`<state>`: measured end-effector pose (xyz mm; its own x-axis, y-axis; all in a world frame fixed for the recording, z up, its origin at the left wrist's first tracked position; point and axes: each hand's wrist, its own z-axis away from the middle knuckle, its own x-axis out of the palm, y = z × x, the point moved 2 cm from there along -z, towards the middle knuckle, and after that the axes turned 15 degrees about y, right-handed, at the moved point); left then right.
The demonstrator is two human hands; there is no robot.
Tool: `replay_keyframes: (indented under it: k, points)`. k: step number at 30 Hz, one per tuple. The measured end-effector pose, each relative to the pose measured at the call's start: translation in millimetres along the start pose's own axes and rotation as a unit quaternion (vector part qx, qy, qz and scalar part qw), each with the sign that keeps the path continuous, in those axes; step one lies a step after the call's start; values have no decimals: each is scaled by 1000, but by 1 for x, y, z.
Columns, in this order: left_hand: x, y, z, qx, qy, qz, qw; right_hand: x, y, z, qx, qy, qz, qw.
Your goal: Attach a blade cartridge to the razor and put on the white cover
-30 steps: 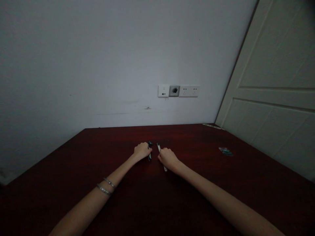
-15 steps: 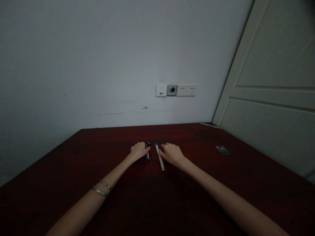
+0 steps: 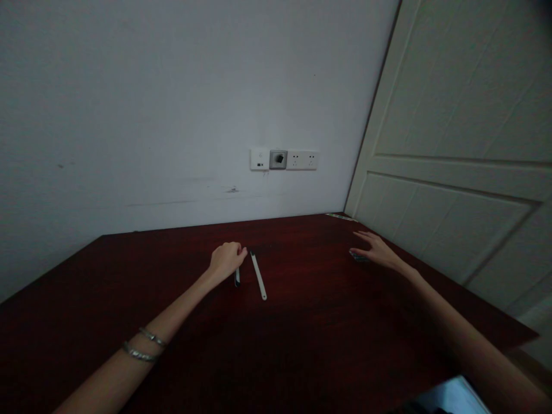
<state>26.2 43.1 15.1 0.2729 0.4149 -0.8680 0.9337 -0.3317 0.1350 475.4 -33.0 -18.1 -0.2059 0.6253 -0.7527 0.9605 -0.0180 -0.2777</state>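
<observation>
On the dark red table (image 3: 302,345) my left hand (image 3: 226,260) is curled round a small dark tool (image 3: 237,278) whose lower end shows under the fist. A slim white stick-like tool (image 3: 259,275) lies free just right of it. My right hand (image 3: 374,250) is far to the right with its fingers spread flat, over a small bluish packet (image 3: 357,257) that is mostly hidden beneath it. Two silver bracelets (image 3: 144,344) circle my left wrist.
A white wall (image 3: 172,115) with a row of sockets (image 3: 284,159) stands behind the table. A pale panelled door (image 3: 457,172) runs along the table's right edge. A thin flat strip (image 3: 340,217) lies at the far right corner. Something pale (image 3: 448,397) shows at the bottom right.
My right hand let go of the white tool and swung right to the bluish packet. The view turned right. My left hand stays curled on the dark tool.
</observation>
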Motion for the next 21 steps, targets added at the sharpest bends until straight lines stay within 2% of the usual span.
replay_keyframes:
  k: [3,9,15,21]
  points:
    - [-1,10,-3,-8,-1,15,1000,2,23,8,44,-69,-18,997]
    - [0,28,-6,-29,-29,45,998,3,42,13,75,-172,-128,974]
    - [2,35,-7,-19,-37,68,997,3,46,11,64,-189,-154,968]
    - [6,39,-7,-11,-37,76,996,2,39,9,85,-191,-180,961]
